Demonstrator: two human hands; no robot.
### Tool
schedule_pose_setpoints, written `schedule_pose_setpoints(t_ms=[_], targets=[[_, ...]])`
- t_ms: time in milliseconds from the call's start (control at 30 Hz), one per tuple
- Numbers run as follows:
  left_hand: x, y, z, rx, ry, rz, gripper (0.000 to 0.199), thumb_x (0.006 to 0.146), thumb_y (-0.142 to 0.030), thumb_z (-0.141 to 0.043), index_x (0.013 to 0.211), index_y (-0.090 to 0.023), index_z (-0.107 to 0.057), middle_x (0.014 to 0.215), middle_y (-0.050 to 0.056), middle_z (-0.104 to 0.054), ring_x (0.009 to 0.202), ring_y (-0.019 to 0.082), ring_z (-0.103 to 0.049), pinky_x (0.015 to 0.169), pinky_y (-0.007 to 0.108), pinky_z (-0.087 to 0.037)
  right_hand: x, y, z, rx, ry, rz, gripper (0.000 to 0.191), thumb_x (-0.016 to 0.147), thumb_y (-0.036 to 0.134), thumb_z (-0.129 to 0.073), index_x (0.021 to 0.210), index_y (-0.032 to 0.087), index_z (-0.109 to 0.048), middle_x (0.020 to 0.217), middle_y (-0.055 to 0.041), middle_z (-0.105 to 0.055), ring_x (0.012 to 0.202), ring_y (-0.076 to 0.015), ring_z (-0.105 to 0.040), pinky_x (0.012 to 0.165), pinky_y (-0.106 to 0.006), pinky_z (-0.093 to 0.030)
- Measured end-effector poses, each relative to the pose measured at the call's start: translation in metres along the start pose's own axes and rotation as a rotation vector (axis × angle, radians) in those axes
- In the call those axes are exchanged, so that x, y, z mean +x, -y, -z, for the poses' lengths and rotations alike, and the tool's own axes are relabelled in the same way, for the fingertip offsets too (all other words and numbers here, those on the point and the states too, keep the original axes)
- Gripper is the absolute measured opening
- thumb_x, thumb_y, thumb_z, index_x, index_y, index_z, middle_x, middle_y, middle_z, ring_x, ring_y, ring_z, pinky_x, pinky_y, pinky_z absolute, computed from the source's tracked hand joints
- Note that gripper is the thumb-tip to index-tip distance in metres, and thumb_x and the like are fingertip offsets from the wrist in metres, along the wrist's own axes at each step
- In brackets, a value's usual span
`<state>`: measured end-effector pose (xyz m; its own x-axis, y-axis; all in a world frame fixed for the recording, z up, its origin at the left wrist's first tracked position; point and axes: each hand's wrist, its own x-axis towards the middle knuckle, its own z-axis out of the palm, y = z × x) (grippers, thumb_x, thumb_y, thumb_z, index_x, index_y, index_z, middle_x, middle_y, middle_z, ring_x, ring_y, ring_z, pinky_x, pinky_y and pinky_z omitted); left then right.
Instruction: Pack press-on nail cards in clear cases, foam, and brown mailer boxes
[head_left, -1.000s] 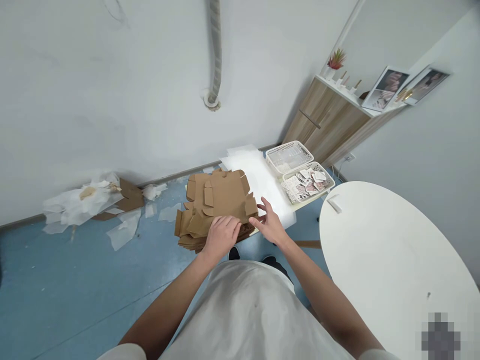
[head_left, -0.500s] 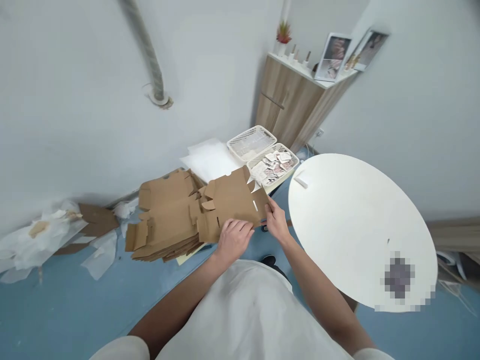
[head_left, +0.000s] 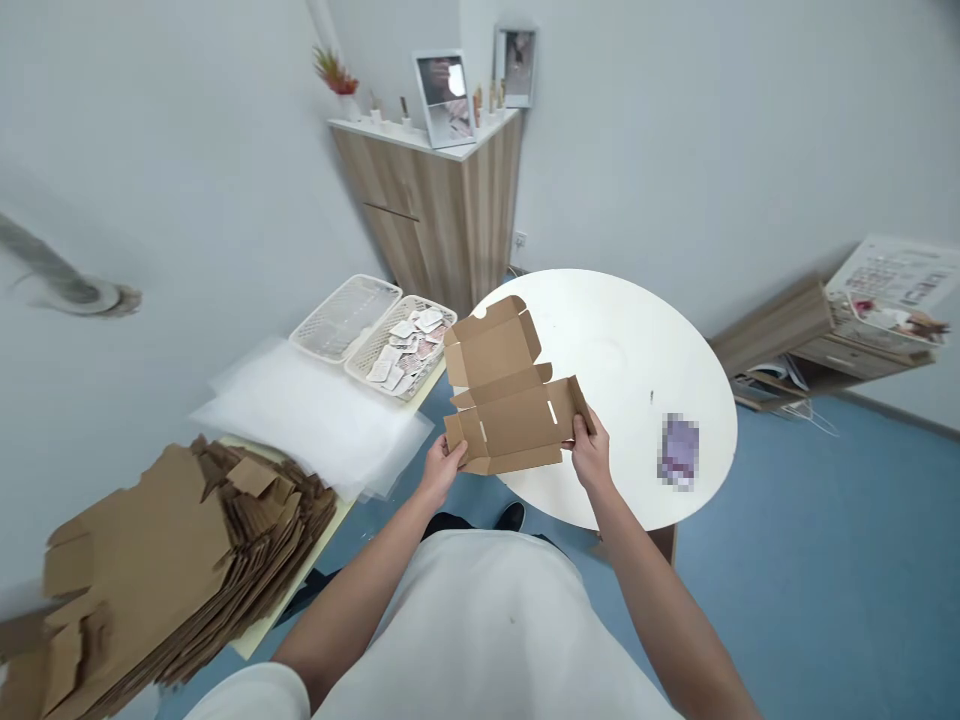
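An unfolded cardboard box (head_left: pixel 516 415) is held up in front of me, partly over the near left edge of a round white table (head_left: pixel 637 340). My left hand (head_left: pixel 444 466) pinches its lower left corner, thumb on top. My right hand (head_left: pixel 590 450) grips the right side, where a flap is bent upward. Slots and side flaps show on the blank, and its far panel lies out flat. To the left, a stack of flat cardboard boxes (head_left: pixel 157 560) rests on a pale yellow table.
White foam sheets (head_left: pixel 300 410) lie beyond the stack. One white basket (head_left: pixel 345 318) stands beside another basket holding small packets (head_left: pixel 405 350). A wooden cabinet (head_left: pixel 427 210) fills the corner. A blurred purple item (head_left: pixel 679 450) lies on the round table; a low shelf (head_left: pixel 832 340) stands right.
My view has turned right. Both hands have carried the cardboard box from beside the stack to the round table's edge, and my left hand now grips its left corner.
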<state>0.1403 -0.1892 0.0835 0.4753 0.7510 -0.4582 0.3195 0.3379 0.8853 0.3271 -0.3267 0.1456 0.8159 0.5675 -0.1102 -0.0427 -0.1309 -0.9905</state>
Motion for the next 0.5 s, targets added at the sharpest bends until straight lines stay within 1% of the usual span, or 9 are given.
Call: schedule_pose_setpoints(t_ms=[67,167,267,367,433,500], targets=[[0.008,0.002,-0.020,0.007,-0.014,-0.015,0.033,0.080,-0.029,-0.047,0.111,-0.017,-0.046,0.105,0.010,-0.061,0.088,0.018,-0.061,0.068,0.030,-0.052,0.000,-0.017,0.019,0.005,-0.087,-0.046,0.053,0.079,0.049,-0.037,0.126,0.024,-0.039,0.119,-0.0065,-0.050,0.086,-0.0167,-0.057,0.055,-0.027,-0.053],[0.021,0.005,-0.040,0.176,-0.041,-0.071,0.028,0.077,-0.028,-0.049,0.101,-0.014,-0.053,0.094,0.009,-0.064,0.082,0.018,-0.062,0.065,0.029,-0.051,-0.002,-0.045,0.040,0.032,-0.203,-0.139,0.054,0.078,0.051,-0.038,0.123,0.021,-0.041,0.115,-0.0077,-0.052,0.088,-0.0172,-0.057,0.058,-0.027,-0.053],[0.037,0.004,-0.049,0.372,-0.025,-0.135,0.025,0.074,-0.028,-0.049,0.094,-0.013,-0.057,0.088,0.008,-0.065,0.079,0.019,-0.061,0.065,0.029,-0.049,-0.003,-0.070,0.054,0.011,-0.252,-0.228,0.050,0.079,0.050,-0.034,0.115,0.018,-0.048,0.109,-0.0092,-0.057,0.089,-0.0183,-0.057,0.064,-0.029,-0.051],[0.053,0.000,-0.056,0.516,0.015,-0.174,0.024,0.074,-0.026,-0.047,0.092,-0.014,-0.058,0.087,0.008,-0.065,0.078,0.019,-0.061,0.065,0.028,-0.047,-0.005,-0.090,0.065,-0.129,-0.293,-0.292,0.045,0.079,0.046,-0.034,0.103,0.016,-0.057,0.105,-0.0106,-0.058,0.091,-0.0198,-0.055,0.071,-0.031,-0.048],[0.064,-0.004,-0.061,0.582,0.053,-0.194,0.023,0.074,-0.026,-0.046,0.091,-0.014,-0.058,0.086,0.008,-0.065,0.077,0.018,-0.061,0.065,0.028,-0.046,-0.006,-0.097,0.070,-0.225,-0.305,-0.331,0.040,0.077,0.042,-0.036,0.095,0.015,-0.060,0.100,-0.0102,-0.059,0.088,-0.0205,-0.055,0.070,-0.031,-0.046],[0.074,-0.009,-0.067,0.628,0.083,-0.214,0.022,0.074,-0.025,-0.046,0.090,-0.015,-0.058,0.085,0.007,-0.065,0.076,0.018,-0.060,0.066,0.028,-0.045,-0.005,-0.099,0.073,-0.258,-0.276,-0.342,0.037,0.074,0.038,-0.037,0.090,0.015,-0.061,0.093,-0.0085,-0.062,0.083,-0.0202,-0.055,0.067,-0.030,-0.045]])
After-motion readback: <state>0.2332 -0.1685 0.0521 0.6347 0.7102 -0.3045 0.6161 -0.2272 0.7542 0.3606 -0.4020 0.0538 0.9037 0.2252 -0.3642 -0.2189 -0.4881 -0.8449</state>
